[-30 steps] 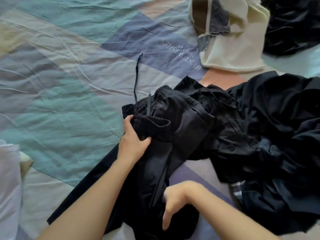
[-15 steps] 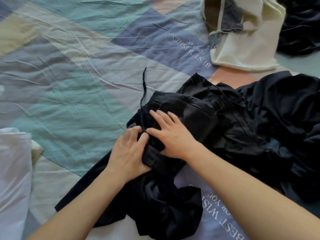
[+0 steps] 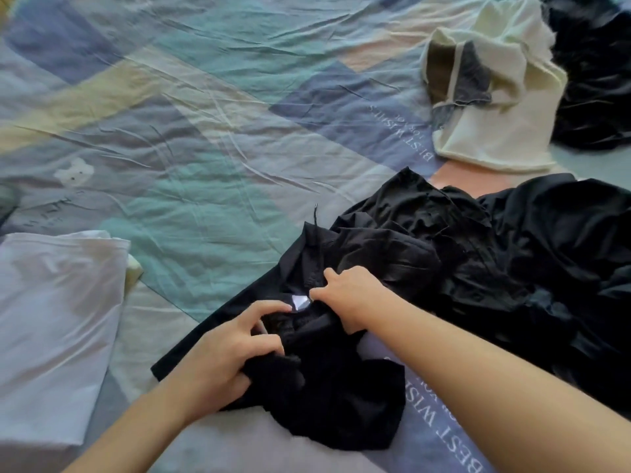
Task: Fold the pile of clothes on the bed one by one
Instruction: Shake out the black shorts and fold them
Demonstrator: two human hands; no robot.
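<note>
Black drawstring trousers (image 3: 327,397) lie bunched on the bed in front of me. My left hand (image 3: 225,356) grips the crumpled waistband fabric with curled fingers. My right hand (image 3: 351,295) pinches the waistband just beside a small white label (image 3: 302,302). A thin black drawstring (image 3: 316,216) pokes out past the waist. To the right, a heap of black clothes (image 3: 529,268) touches the trousers.
A folded white garment (image 3: 58,319) lies at the left edge. At the back right a cream garment (image 3: 495,97) rests next to another dark garment (image 3: 594,80). The patchwork bedsheet (image 3: 205,131) stretches across the left and middle.
Both hands have slid nearer to me along the waistband and now clutch it, exposing a white label. The view has shifted, showing more of the white garment.
</note>
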